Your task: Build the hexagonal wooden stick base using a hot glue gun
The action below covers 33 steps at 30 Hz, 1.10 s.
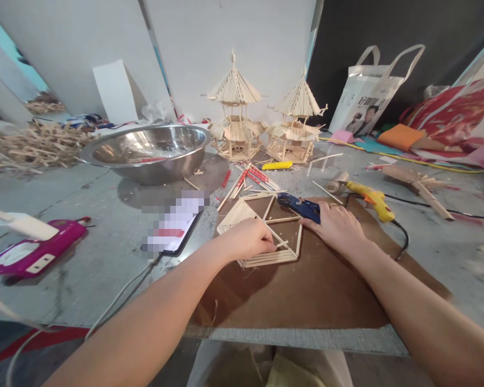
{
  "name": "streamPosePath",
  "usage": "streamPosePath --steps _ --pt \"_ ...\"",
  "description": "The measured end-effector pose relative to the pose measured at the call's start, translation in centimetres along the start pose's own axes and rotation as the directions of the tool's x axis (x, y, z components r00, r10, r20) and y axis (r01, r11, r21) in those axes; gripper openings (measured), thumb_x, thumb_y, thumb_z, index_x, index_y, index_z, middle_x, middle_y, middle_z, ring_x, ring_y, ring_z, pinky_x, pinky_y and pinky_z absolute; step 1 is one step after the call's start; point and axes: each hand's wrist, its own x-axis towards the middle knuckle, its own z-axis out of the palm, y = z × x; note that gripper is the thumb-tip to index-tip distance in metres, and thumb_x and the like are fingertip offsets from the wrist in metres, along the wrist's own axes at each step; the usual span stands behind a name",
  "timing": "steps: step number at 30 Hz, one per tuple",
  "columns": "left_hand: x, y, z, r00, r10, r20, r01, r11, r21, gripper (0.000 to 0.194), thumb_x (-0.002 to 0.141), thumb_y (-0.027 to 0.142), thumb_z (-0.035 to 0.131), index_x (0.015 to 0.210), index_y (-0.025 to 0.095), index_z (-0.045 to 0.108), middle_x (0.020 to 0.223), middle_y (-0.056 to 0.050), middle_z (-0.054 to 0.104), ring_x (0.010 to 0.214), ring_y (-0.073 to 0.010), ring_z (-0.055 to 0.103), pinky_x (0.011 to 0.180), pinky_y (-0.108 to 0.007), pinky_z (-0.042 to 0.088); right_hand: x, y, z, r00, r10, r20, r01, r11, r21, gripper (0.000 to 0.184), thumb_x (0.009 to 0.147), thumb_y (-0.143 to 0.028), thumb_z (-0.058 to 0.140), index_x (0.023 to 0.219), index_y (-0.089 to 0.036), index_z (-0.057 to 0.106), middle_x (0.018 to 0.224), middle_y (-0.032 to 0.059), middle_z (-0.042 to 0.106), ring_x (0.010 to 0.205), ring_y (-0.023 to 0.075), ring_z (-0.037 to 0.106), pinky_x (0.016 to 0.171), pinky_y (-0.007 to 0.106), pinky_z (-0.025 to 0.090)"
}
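My left hand (252,239) is closed in a pinch on a short wooden stick (282,244), low over a flat frame of thin wooden sticks (270,259). The frame looks roughly six-sided, with spokes meeting near the middle. Rows of sticks fill its left and near sections; my left hand covers part of it. My right hand (341,226) is closed around a dark blue hand tool (302,207), whose tip points left over the frame's far right side. Its far end is hidden under my palm. Beneath the frame lies a brown board (306,301).
Two stick-built pagodas (236,131) stand at the back. A steel bowl (145,169) and a phone (177,223) are to the left. Loose sticks (252,180) lie beyond the frame, near a yellow cutter (277,166). At right is a yellow glue gun (373,200) with a black cord.
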Motion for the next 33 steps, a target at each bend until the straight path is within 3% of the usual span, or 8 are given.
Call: streamPosePath --steps 11,19,23,33 --pt "-0.07 0.16 -0.42 0.999 0.015 0.039 -0.015 1.000 0.007 0.020 0.068 0.027 0.047 0.074 0.019 0.064 0.069 0.001 0.063 0.057 -0.0086 0.050 0.053 -0.020 0.031 0.31 0.13 0.32 1.000 -0.001 -0.003 0.001 1.000 0.020 0.071 0.068 -0.067 0.022 0.106 -0.012 0.045 0.093 0.0167 0.056 0.088 0.0298 0.051 0.070 0.038 0.036" --pt "0.16 -0.18 -0.25 0.998 0.028 0.060 -0.029 0.999 0.018 0.021 0.066 0.028 0.049 0.072 0.019 0.066 0.067 0.001 0.064 0.056 -0.0085 0.051 0.052 -0.019 0.032 0.28 0.11 0.70 0.998 -0.033 -0.048 0.037 0.996 0.075 0.063 0.075 -0.058 0.018 0.115 -0.014 0.038 0.117 0.0153 0.043 0.105 0.0273 0.040 0.077 0.040 0.034" --pt "0.19 -0.16 -0.26 0.998 0.016 0.065 -0.017 1.000 0.012 0.021 0.065 0.027 0.049 0.072 0.019 0.066 0.068 0.001 0.065 0.057 -0.0086 0.051 0.053 -0.019 0.033 0.19 0.10 0.48 0.999 -0.029 -0.012 0.030 0.996 0.086 0.060 0.076 -0.058 0.017 0.108 -0.015 0.043 0.108 0.0137 0.051 0.096 0.0274 0.047 0.075 0.041 0.036" --pt "0.20 0.00 -0.20 0.997 0.014 0.077 -0.016 1.000 0.019 0.022 0.066 0.029 0.048 0.071 0.019 0.066 0.062 0.002 0.063 0.052 -0.0078 0.049 0.048 -0.019 0.031 0.15 0.14 0.28 0.998 -0.057 -0.023 0.059 0.992 0.109 0.054 0.077 -0.055 0.018 0.101 -0.018 0.048 0.105 0.0113 0.054 0.095 0.0269 0.048 0.074 0.040 0.036"
